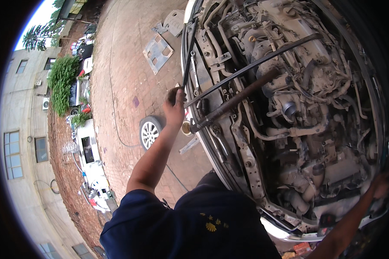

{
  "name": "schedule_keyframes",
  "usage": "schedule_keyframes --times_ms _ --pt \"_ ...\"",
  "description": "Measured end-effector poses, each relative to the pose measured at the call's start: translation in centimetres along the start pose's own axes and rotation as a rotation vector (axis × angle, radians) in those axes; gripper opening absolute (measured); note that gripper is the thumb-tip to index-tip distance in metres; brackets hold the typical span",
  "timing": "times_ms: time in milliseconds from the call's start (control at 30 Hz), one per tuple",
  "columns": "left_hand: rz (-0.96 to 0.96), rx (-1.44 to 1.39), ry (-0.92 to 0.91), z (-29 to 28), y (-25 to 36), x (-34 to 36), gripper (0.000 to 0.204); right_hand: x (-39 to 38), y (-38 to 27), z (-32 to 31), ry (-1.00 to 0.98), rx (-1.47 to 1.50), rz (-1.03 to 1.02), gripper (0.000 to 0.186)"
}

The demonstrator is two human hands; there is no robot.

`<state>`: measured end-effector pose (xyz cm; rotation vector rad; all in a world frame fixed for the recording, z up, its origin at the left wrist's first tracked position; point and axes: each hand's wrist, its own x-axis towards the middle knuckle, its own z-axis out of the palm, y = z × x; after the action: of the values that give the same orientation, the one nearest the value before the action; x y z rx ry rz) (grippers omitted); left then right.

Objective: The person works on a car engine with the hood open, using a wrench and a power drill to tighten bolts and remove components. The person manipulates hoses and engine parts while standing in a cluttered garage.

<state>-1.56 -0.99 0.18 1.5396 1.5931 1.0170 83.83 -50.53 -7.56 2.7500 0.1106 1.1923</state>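
Note:
My left hand [174, 108] is at the car's front edge, fingers closed around the lower end of a slim black bar [189, 56]. Close beside that hand ends a long dark metal bar [255, 64], which lies slantwise across the open engine bay [298, 112]. Roughly parallel to it rests a rusty pipe [237, 100]. A combination wrench [194, 73] lies on the front panel near the black bar. My right hand [379, 186] reaches to the far right side of the bay; motion blur and shadow hide its fingers and anything in them.
More hand tools [222, 146] lie on the front panel below the pipe. On the brick paving are a wheel [150, 133], a flat metal plate [158, 52] and a grey cover [174, 22]. A thin cable [113, 108] runs over the ground. Assorted clutter [95, 172] lines the building wall.

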Motion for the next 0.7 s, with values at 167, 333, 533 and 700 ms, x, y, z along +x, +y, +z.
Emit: schedule_keyframes --times_ms 167,333,533,700 --pt "0.093 0.52 0.03 -3.2 -6.0 6.9 0.034 -0.9 -0.8 -0.3 0.052 -0.004 -0.039 0.079" --pt "0.095 0.552 0.099 -5.1 -10.9 10.5 0.038 -0.5 -0.7 1.8 0.244 0.016 -0.109 0.069" --pt "0.243 0.488 0.056 -2.4 -5.3 6.2 0.027 -0.4 0.3 1.7 0.04 -0.006 -0.038 0.075" --pt "0.094 0.308 -0.135 -3.4 -3.8 2.6 0.022 0.5 -1.3 -3.5 0.034 0.329 0.008 0.079"
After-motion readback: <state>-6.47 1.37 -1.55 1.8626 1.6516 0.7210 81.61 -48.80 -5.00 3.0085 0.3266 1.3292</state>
